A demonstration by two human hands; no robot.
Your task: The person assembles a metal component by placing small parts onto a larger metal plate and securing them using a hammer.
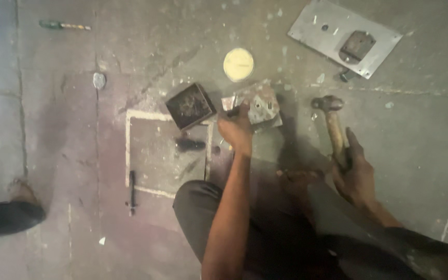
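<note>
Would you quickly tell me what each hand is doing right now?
Left hand: closed on a small tool pressed against the metal block; what kind of tool cannot be told.
Right hand: closed around the hammer handle.

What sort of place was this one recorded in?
Probably a rough metalworking or repair workshop, worked at floor level. The person squats on a stained concrete floor, the right hand holds a hammer, the left hand steadies a small metal block, and a steel plate lies nearby.
</note>
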